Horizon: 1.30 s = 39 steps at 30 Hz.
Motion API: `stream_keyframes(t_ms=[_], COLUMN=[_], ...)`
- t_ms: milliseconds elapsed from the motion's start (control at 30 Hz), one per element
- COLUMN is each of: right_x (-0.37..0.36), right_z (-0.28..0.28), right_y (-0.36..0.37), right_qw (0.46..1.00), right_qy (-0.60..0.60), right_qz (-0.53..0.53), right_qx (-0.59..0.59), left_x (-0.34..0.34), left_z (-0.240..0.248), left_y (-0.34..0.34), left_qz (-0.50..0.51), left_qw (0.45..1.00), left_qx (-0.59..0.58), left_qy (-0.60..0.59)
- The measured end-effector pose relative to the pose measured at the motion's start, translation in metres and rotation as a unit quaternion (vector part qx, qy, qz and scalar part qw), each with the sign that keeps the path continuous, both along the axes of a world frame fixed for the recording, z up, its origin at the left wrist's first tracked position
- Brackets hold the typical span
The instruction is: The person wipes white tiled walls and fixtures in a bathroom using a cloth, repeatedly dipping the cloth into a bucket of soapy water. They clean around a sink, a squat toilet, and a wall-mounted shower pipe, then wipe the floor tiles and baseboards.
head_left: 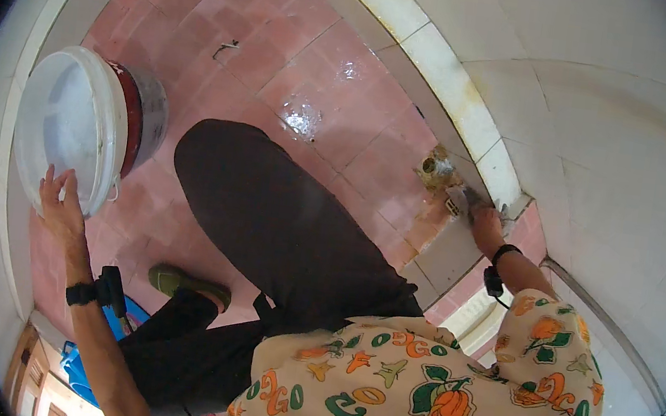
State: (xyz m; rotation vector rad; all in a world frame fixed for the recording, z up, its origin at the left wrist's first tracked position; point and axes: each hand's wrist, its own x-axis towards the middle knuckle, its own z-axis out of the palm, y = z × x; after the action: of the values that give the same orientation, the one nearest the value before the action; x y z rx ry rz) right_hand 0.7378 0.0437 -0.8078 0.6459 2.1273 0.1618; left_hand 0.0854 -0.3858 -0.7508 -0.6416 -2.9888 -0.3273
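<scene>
At the left, a translucent white bucket (117,119) is tilted with its mouth toward me, and its inside looks pale. My left hand (63,208) is at the bucket's near rim, fingers apart and overlapping the opening; whether they press on it I cannot tell. Low at the right, my right hand (487,229) is closed beside the wall base, its fingers partly hidden. Against its fingers shows a small greyish slotted piece (455,203), too small to name. Just beyond it, a round brass-coloured pipe opening (430,166) sits in a stained floor corner.
Pink floor tiles (331,154) look wet, with shiny puddles. A dark thin scrap (226,48) lies farther off. A white tiled ledge (450,68) runs along the right wall. Behind my left arm is a blue plastic thing (79,376). My green shoe (190,286) stands near the bucket.
</scene>
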Motion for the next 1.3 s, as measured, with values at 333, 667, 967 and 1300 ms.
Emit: stream_keyframes(t_ms=[333,667,967,1300], right_x=[-0.031,0.001,-0.086,-0.050], right_z=[0.046,-0.037,-0.040,0.034], right_y=[0.005,0.007,0.002,-0.003], right_qw=[0.959,0.998,0.911,0.842], right_qy=[-0.148,-0.056,0.186,0.341], right_qz=[0.235,0.035,-0.363,-0.416], right_qx=[-0.046,0.008,-0.063,-0.039], left_x=[0.006,0.004,0.001,0.011], left_z=[0.007,0.010,-0.001,0.003], left_y=[0.006,0.006,0.004,0.017], left_qz=[0.026,0.075,0.087,0.032], left_qw=[0.999,0.990,0.979,0.990], left_qx=[0.027,0.080,0.147,0.123], left_qy=[-0.040,-0.089,-0.109,-0.058])
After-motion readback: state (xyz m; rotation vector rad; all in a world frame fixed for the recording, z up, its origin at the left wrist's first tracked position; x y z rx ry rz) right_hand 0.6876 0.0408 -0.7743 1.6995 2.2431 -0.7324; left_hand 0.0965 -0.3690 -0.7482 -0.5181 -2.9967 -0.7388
